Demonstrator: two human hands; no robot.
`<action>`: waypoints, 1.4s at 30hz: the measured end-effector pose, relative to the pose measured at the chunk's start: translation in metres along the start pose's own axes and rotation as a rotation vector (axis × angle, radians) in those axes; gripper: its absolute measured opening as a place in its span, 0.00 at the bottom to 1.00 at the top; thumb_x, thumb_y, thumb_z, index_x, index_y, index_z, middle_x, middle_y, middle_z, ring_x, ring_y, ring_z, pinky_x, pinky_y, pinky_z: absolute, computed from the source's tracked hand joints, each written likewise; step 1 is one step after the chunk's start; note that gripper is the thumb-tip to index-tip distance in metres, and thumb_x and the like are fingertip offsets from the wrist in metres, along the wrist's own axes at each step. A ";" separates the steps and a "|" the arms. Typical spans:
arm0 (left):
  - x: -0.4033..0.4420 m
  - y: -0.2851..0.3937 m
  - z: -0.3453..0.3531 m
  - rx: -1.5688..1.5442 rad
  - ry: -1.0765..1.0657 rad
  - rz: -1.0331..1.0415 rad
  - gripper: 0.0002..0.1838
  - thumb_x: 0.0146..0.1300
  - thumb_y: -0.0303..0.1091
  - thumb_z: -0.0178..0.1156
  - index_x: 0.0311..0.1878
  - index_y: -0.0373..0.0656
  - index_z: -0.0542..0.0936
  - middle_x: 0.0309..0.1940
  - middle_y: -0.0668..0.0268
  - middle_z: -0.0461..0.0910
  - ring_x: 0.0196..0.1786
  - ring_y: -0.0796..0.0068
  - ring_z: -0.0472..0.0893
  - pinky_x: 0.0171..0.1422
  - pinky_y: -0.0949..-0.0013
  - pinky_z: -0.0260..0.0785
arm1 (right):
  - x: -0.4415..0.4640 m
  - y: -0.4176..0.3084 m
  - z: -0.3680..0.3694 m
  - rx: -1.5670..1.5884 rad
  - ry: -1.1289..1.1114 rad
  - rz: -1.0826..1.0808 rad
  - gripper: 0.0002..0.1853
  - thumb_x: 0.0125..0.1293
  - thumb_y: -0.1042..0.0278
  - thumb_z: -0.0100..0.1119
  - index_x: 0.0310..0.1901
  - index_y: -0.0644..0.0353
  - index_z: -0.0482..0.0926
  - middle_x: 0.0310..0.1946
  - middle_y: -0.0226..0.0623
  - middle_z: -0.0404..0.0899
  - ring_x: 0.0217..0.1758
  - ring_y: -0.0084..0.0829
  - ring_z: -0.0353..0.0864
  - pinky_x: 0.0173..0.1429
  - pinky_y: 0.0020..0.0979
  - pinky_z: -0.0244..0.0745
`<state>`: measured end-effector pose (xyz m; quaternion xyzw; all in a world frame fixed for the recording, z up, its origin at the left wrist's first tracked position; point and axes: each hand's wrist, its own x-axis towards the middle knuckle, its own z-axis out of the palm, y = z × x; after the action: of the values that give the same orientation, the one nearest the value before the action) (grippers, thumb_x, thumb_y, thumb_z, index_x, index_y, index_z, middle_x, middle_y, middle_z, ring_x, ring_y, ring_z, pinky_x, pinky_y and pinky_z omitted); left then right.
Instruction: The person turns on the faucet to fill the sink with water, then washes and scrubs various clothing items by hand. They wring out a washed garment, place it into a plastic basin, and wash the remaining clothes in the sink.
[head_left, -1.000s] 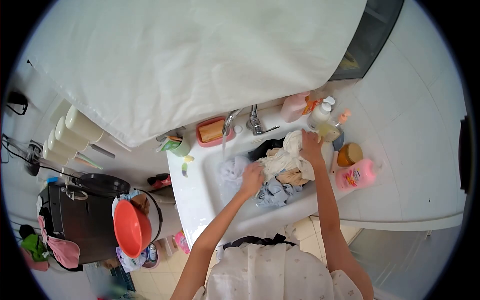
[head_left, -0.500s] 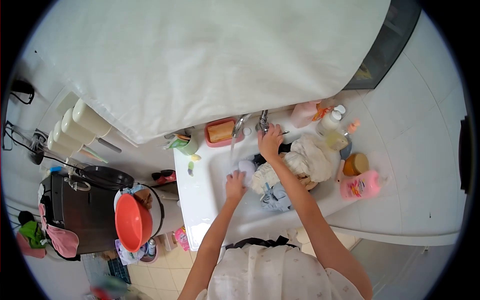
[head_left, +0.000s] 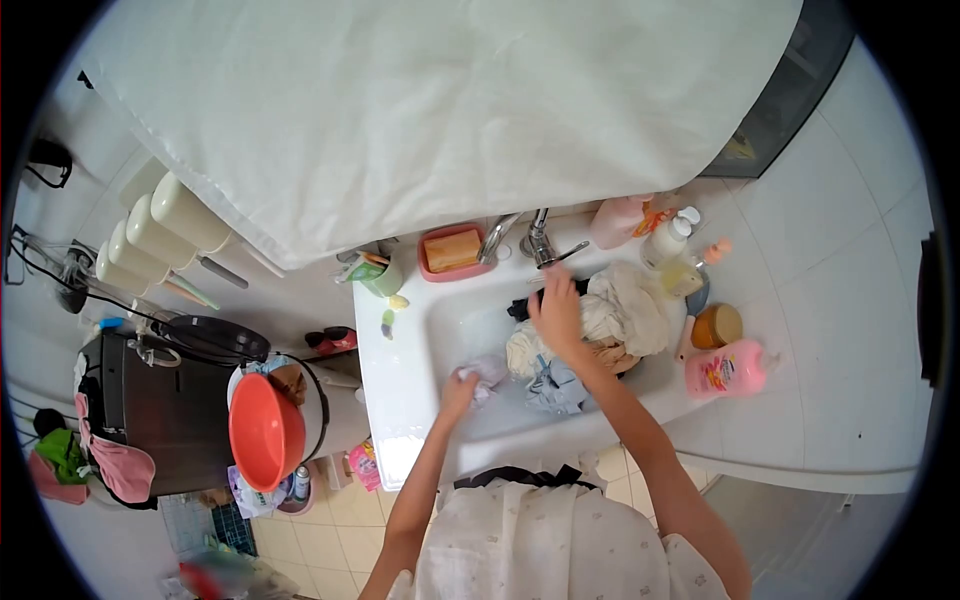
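My left hand (head_left: 459,394) is closed on a pale lavender cloth (head_left: 486,376) low in the left half of the white sink (head_left: 402,425). Just below the faucet (head_left: 538,245) and its lever, my right hand (head_left: 558,312) hovers with nothing visible in it, its fingers loosely extended and partly blurred. Beneath and beside that hand lies a heap of wet clothes: a cream garment (head_left: 628,310), a light blue piece (head_left: 556,388) and a dark piece (head_left: 519,309). No water stream shows from the spout (head_left: 497,238).
A pink soap dish (head_left: 428,271) and a green cup (head_left: 383,280) stand on the sink's back left. Several bottles line the right side, including a pink bottle (head_left: 726,370) and an amber jar (head_left: 717,326). A red basin (head_left: 266,435) sits at left.
The running water has stopped. My right hand has come off the faucet toward me. My left hand and the lavender cloth have moved slightly down in the sink.
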<state>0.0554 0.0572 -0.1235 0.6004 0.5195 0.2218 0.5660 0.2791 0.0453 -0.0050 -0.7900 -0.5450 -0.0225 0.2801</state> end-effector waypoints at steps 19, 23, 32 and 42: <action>-0.026 0.117 -0.082 -0.032 -0.433 0.138 0.28 0.42 0.31 0.66 0.49 0.35 0.70 0.42 0.65 0.74 0.44 0.76 0.73 0.50 0.75 0.64 | -0.020 -0.011 -0.036 1.060 -0.519 -0.003 0.12 0.45 0.83 0.56 0.33 0.63 0.66 0.28 0.27 0.69 0.33 0.19 0.69 0.41 0.20 0.66; -0.017 0.104 -0.068 0.096 -0.342 0.137 0.26 0.40 0.29 0.65 0.47 0.36 0.71 0.38 0.65 0.75 0.40 0.77 0.73 0.47 0.75 0.65 | -0.020 -0.008 -0.047 1.118 -0.558 0.067 0.09 0.51 0.82 0.52 0.34 0.62 0.67 0.29 0.28 0.69 0.34 0.15 0.68 0.39 0.19 0.65; -0.033 0.082 -0.016 0.304 0.006 0.617 0.24 0.45 0.28 0.59 0.49 0.37 0.67 0.46 0.51 0.63 0.46 0.57 0.68 0.50 0.66 0.64 | -0.024 -0.054 -0.072 0.860 -0.338 0.001 0.05 0.58 0.75 0.50 0.36 0.64 0.68 0.26 0.24 0.67 0.29 0.12 0.63 0.33 0.16 0.61; -0.033 0.150 -0.039 0.344 0.181 0.580 0.11 0.53 0.25 0.49 0.40 0.34 0.72 0.28 0.49 0.75 0.27 0.60 0.75 0.32 0.67 0.66 | 0.012 -0.067 -0.121 0.403 0.037 -0.479 0.05 0.55 0.76 0.49 0.34 0.64 0.69 0.25 0.33 0.71 0.31 0.25 0.70 0.38 0.26 0.65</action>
<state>0.0664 0.0727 0.0336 0.7876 0.4053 0.3349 0.3215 0.2579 0.0156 0.1286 -0.5670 -0.7040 0.0061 0.4277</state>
